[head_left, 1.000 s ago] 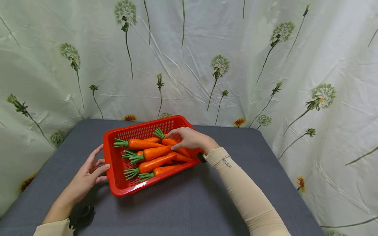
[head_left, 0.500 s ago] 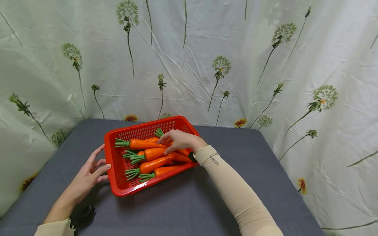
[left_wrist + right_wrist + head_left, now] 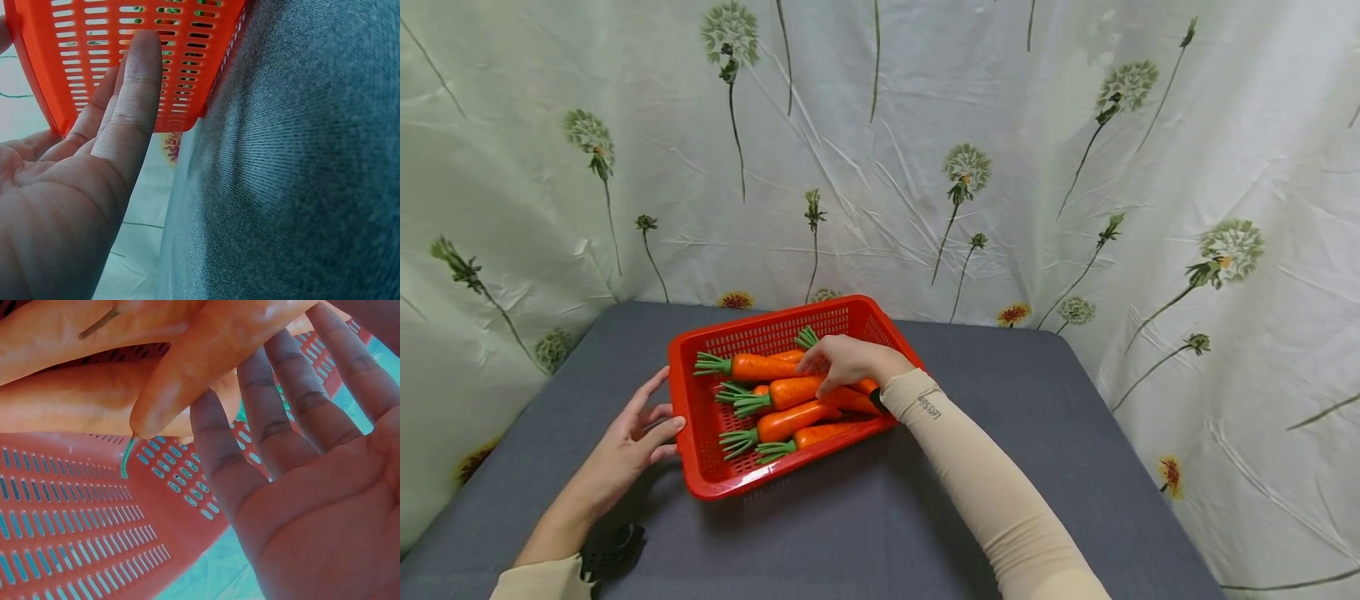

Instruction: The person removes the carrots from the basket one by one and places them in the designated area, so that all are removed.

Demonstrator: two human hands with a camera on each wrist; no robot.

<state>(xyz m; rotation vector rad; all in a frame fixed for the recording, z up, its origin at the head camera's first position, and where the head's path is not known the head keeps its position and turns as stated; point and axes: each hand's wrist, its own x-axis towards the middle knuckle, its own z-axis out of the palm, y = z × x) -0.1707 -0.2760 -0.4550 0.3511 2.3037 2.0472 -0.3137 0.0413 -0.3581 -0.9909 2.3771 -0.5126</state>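
A red plastic basket (image 3: 709, 493) with slotted walls holds several orange carrots with green tops. My left hand (image 3: 627, 450) is at its left end; in the left wrist view its fingers (image 3: 133, 103) lie fairly straight along the outer wall, with the thumb at the rim. My right hand (image 3: 850, 363) reaches down into the basket over the middle carrot (image 3: 792, 391). In the right wrist view its spread fingers (image 3: 265, 419) touch the side of a carrot (image 3: 206, 356); the thumb tip is out of that view.
The basket stands on a table with a grey cloth (image 3: 880, 525). Behind hangs a pale curtain (image 3: 895, 167) printed with dandelions. Another carrot (image 3: 790, 421) lies in the near part of the basket, next to the near wall.
My right hand has moved left and down, further in among the carrots. The left hand stays at the basket's end, and basket and carrots keep their places.
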